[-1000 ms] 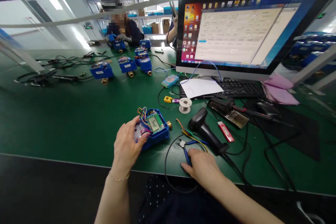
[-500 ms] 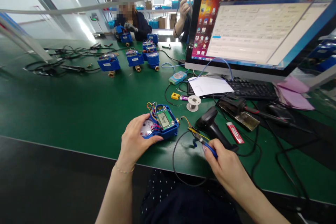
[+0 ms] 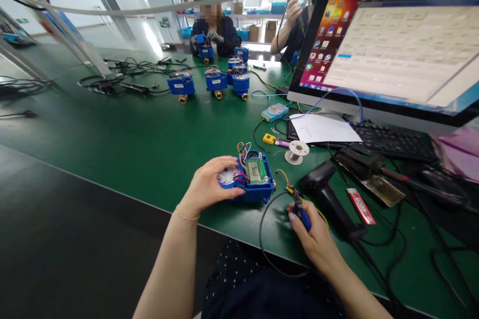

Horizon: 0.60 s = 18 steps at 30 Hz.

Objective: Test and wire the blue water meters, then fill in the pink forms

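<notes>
Blue meter (image 3: 258, 193): on the green bench (image 3: 130, 149) before me, top open, display (image 3: 253, 172) facing up.
Left hand (image 3: 211, 182): partly spread, thumb and fingers around the meter's round end; should hold it steady, thumb clear of the meter wires (image 3: 241, 176).
Right hand (image 3: 316, 232): curled closed on blue-handled pliers (image 3: 305, 220); tips at the coloured leads (image 3: 289, 190) by the end of the black cable (image 3: 261, 229), can't tell if biting.
Plier work: I'd squeeze lightly, one lead at a time, clear of its neighbours.
Scanner (image 3: 331, 197): just right of the leads; mustn't knock it.
</notes>
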### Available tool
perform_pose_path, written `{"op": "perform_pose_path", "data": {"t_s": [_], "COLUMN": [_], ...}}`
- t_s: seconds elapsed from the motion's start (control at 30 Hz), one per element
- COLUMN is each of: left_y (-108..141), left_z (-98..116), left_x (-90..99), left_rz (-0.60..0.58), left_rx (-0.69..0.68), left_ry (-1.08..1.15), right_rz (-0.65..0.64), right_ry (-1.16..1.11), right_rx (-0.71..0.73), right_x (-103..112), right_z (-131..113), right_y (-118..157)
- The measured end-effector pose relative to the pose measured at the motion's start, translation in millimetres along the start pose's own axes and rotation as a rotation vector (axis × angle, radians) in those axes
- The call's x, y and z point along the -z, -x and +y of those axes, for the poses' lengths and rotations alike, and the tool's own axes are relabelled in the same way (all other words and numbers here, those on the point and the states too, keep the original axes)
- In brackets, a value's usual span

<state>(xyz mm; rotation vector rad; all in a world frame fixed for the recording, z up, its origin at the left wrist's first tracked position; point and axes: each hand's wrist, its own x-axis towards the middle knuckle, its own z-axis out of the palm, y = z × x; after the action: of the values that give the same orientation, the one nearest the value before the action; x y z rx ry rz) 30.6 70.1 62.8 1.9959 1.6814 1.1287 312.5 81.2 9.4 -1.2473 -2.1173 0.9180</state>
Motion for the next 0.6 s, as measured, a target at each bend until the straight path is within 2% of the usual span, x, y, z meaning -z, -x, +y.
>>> {"op": "perform_pose_path", "data": {"t_s": [0.1, 0.17, 0.23, 0.3, 0.37, 0.6], "left_y": [-1.0, -1.1, -1.6, -2.5, -3.5, -3.8], "left_z": [-0.7, -1.6, -2.7, -3.7, -4.2, -3.1], "left_x": [-0.6, -0.9, -1.0, -1.0, -1.2, -1.8], "left_rz": [0.009, 0.014, 0.019, 0.022, 0.027, 0.044], "left_rx": [-0.007, -0.014, -0.017, -0.017, -0.016, -0.026], "left_ry": [0.013, 0.016, 0.017, 0.016, 0.017, 0.015], "right_rz": [0.088, 0.156, 0.178, 0.159, 0.125, -0.051], "right_ry": [0.059, 0.188, 0.397, 0.586, 0.709, 0.884], "right_rx": [-0.015, 0.119, 0.343, 0.541, 0.648, 0.753], "right_x": [10.1, 24.4, 41.4, 56.7, 66.9, 73.0], "right_z": [-8.1, -21.3, -37.2, -51.8, -63.0, -83.4], "right_y": [-1.8, -6.3, -15.8, -29.2, -43.2, -71.6]}}
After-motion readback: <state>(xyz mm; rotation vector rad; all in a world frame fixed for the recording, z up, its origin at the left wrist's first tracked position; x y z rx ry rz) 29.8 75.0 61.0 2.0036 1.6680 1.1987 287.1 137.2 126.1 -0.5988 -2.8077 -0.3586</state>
